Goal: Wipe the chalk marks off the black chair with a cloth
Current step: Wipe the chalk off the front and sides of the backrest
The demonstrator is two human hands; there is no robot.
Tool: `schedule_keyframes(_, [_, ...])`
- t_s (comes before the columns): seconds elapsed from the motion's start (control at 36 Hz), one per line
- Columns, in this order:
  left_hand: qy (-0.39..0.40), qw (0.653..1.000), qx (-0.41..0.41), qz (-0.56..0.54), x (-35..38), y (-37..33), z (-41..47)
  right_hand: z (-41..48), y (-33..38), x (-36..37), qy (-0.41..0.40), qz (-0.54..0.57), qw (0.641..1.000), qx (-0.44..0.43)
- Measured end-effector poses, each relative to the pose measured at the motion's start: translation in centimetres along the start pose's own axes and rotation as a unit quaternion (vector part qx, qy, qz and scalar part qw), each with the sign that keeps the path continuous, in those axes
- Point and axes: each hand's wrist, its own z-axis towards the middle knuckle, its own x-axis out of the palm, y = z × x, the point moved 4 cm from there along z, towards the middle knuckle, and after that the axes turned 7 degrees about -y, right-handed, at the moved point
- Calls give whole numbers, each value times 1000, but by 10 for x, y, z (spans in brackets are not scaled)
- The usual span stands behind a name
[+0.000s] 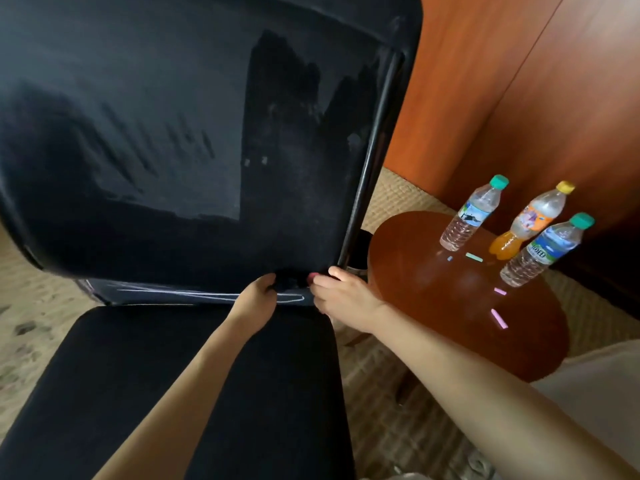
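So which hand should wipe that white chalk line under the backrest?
Left. The left hand lies on the chalk line, fingers curled at what looks like the dark cloth; the right hand sits past the line's end.

1. Chair (166, 133): matt black cloth, napped, with darker and lighter brushed patches.
2. Chair frame (367, 174): glossy black metal tube.
3. Counter (433, 282): polished, glossy reddish wood that mirrors the light.
4. Bottles (471, 216): clear shiny plastic with printed labels.
5. Floor (381, 393): rough woven matting.
6. Wall panels (485, 81): smooth reddish wood.
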Motion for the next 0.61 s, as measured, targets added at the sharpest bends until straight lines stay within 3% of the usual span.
schedule_keyframes(0.11, [-9,1000,-10,-16,-4,7,-4,1,-6,-13,-115,68,989,59])
schedule_keyframes(0.22, [1,1000,-5,-29,-5,14,-9,-1,-47,-40,-249,106,948,168])
schedule_keyframes(0.42, [-14,998,-15,-56,-12,21,-8,17,-50,-26,-275,148,908,280])
schedule_keyframes(0.61, [-45,998,-13,-34,-29,27,-7,37,-27,-6,-264,190,889,323])
